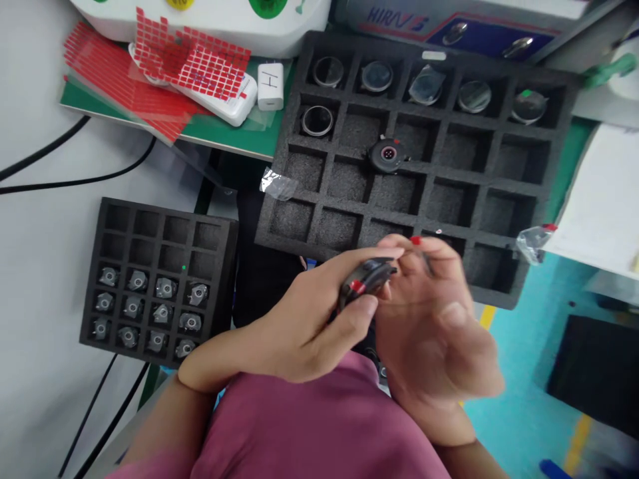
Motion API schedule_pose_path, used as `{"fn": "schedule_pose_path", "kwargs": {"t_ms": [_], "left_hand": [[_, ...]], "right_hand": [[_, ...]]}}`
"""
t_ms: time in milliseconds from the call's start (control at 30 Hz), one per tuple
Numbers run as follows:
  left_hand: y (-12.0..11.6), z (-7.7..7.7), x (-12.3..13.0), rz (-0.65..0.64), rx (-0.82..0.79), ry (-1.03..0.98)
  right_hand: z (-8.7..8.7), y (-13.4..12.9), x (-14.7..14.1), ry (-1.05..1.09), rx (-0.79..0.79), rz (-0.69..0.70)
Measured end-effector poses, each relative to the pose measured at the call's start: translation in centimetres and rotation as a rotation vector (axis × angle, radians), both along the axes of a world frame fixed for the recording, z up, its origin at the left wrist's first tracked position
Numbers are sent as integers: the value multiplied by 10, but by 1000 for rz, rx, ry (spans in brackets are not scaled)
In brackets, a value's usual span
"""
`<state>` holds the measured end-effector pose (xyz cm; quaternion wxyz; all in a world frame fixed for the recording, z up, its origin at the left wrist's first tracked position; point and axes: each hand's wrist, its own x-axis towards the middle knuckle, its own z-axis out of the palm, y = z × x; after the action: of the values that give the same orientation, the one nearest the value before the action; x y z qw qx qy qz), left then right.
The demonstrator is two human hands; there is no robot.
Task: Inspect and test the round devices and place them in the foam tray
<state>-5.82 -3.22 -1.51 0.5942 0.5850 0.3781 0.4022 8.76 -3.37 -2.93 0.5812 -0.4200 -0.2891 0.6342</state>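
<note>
My left hand [309, 319] is closed around a round black watch case [367, 279], which is tilted on edge and bears a piece of red tape [357, 287]. Palm up beside it, my right hand [434, 332] is slightly blurred, its thumb spread away and its fingers loosely curled near the case. A small red sticker [416, 240] shows at one of its fingertips. Beyond the hands, another round black watch case [388, 155] lies on the dividers of the large foam tray [327, 185], its contacts facing up.
Round glass-faced pieces [376, 76] sit in the tray's far compartments. A smaller foam tray [94, 266] at left holds several wrapped watch parts [133, 306]. Red sticker sheets [200, 63], a white charger [270, 86] and a metal-fronted machine [449, 30] stand at the back. Plastic film [534, 243] hangs at the tray's right edge.
</note>
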Motion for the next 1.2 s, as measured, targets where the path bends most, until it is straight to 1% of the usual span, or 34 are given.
{"fn": "schedule_pose_path", "kwargs": {"t_ms": [67, 133, 233, 300, 400, 533, 700, 833, 933, 1000, 1067, 1200], "left_hand": [[-2, 4, -1, -7, -91, 55], [-2, 6, 0, -39, -95, 116], [-3, 6, 3, -4, 40, 213], [-3, 5, 5, 46, 162, 285], [-4, 3, 9, 90, 288, 349], [-4, -3, 14, 120, 407, 393], [-2, -17, 16, 219, 593, 403], [0, -25, 15, 211, 685, 413], [2, -30, 14, 222, 738, 371], [4, -33, 14, 245, 750, 337], [7, -35, 14, 251, 728, 307], [9, -34, 14, 231, 714, 267]], "right_hand": [[-2, -1, 2, -89, 103, -76], [-2, -3, 4, -133, 179, -40], [-1, -5, 7, -110, 266, 88], [-1, -6, 7, -97, 307, 119], [-2, -6, 3, -103, 351, 67], [-5, -1, -4, -124, 403, -3], [-10, 5, -10, -72, 500, -8], [-12, 7, -9, -104, 525, 19], [-13, 9, -9, -142, 604, -2], [-13, 12, -9, -145, 659, -32], [-12, 14, -9, -159, 690, -45], [-8, 16, -6, -237, 714, -7]]}}
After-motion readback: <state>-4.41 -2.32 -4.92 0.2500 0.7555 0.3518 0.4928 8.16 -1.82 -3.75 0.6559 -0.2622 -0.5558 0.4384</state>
